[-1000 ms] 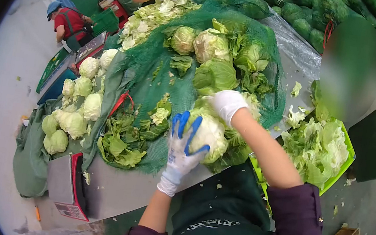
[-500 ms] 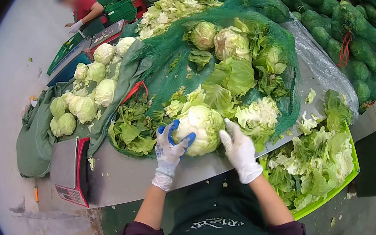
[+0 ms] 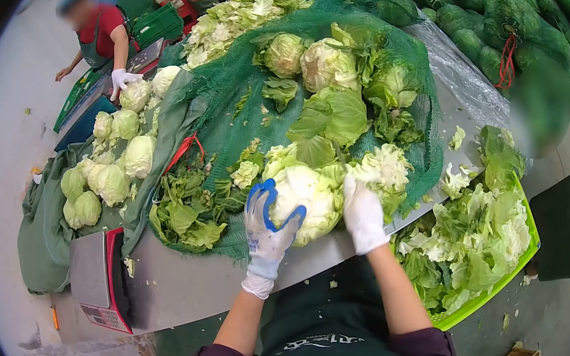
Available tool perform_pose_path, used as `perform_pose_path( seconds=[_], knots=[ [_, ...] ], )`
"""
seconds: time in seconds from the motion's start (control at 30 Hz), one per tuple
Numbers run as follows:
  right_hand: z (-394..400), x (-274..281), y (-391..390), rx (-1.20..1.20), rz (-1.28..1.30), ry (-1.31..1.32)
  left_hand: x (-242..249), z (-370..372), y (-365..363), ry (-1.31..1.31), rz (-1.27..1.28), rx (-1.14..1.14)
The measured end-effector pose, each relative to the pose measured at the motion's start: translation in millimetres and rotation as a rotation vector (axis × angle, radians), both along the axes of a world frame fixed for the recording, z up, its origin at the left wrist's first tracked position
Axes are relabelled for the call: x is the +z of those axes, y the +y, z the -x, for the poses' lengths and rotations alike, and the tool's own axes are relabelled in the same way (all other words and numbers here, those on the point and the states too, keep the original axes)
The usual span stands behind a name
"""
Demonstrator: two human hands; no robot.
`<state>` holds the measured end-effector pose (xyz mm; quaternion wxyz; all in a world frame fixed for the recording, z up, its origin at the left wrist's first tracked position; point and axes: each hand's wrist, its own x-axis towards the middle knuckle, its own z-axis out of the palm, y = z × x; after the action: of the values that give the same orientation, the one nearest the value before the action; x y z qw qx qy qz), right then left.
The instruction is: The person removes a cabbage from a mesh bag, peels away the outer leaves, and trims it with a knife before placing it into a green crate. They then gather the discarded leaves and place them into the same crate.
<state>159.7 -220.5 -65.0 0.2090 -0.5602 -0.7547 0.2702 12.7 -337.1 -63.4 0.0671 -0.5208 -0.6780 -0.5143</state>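
Cabbage head (image 3: 305, 199) is seen at the near edge of the surface (image 3: 197, 284), resting on green netting (image 3: 234, 127), pale and mostly stripped, with loose outer leaves attached at its upper and right side

Left hand (image 3: 268, 228), in a white glove with blue-coated fingers (image 3: 264, 197), is cupped against the head's left and lower face; fingers spread and curved around it, no pinch. Right hand (image 3: 363, 214), in a plain white glove, is laid on the head's right side, fingers together and pressed into the leaf bases; whether a leaf is actually gripped cannot be told

Judged step: outer leaves being stripped. For a clean result, the head is best held steady by the left hand while each leaf is broken off low at its base, not torn midway, so the firm inner head is left unbruised. The head is best rotated between pulls so that all sides are checked

Around it: dark discarded leaves (image 3: 187, 208) just to the left on the netting; 3 or more untrimmed heads (image 3: 326, 64) further back; a lime crate (image 3: 503, 281) of trimmings just to the right, below the surface edge; a scale (image 3: 96, 275) at the left corner; trimmed heads (image 3: 106, 182) piled at far left. 2 other persons are at work in the background, 1 in a red shirt (image 3: 105, 29)
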Motion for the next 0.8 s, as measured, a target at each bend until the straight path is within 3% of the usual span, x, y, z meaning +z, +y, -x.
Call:
perform_pose_path(
  seconds=[0.03, 0.1, 0.13, 0.17, 0.23, 0.3, 0.33, 0.37, 0.4, 0.43, 0.5, 0.53, 0.57, 0.63, 0.8],
  knots=[
    [-1, -6, 16, 0.03, -0.012, -0.015, -6, 2, -3, 0.002, -0.003, -0.001],
    [-2, -6, 41, 0.191, 0.246, -0.163, -28, 14, -8, -0.159, -0.097, -0.051],
    [-1, 5, 42, 0.198, 0.241, -0.164, -22, 15, -8, -0.479, -0.118, -0.101],
    [-1, 16, 41, 0.182, 0.346, -0.145, -11, 24, -12, -0.393, -0.13, -0.168],
    [1, 22, 34, 0.175, 0.444, -0.12, 17, 30, -17, -0.745, 0.008, -0.142],
    [-1, 8, 6, -0.021, 0.07, 0.251, 21, 40, -19, -0.684, 0.08, -0.118],
    [-2, 12, -12, 0.004, -0.036, 0.413, 38, 37, -19, -0.439, 0.294, -0.054],
    [-6, 16, -29, 0.068, -0.091, 0.403, 51, 33, -16, -0.189, 0.502, 0.005],
    [-8, 16, -42, 0.102, -0.065, 0.315, 57, 28, -11, -0.232, 0.527, 0.009],
    [-10, 14, -53, 0.133, -0.043, 0.225, 54, 30, -4, -0.232, 0.528, 0.003],
    [-9, 6, -65, 0.122, -0.073, 0.193, 40, 38, 14, 0.398, 0.163, 0.017],
    [-8, 4, -64, 0.128, -0.071, 0.156, 34, 39, 22, 0.168, 0.163, -0.079],
    [-8, 3, -62, 0.119, -0.074, 0.154, 29, 39, 27, 0.166, 0.16, -0.088],
    [-4, 6, -55, 0.159, -0.088, 0.022, 23, 41, 36, -0.345, 0.123, -0.332],
    [1, 13, -29, 0.258, -0.211, -0.073, 16, 48, 38, -0.527, 0.198, -0.416]
  ],
)
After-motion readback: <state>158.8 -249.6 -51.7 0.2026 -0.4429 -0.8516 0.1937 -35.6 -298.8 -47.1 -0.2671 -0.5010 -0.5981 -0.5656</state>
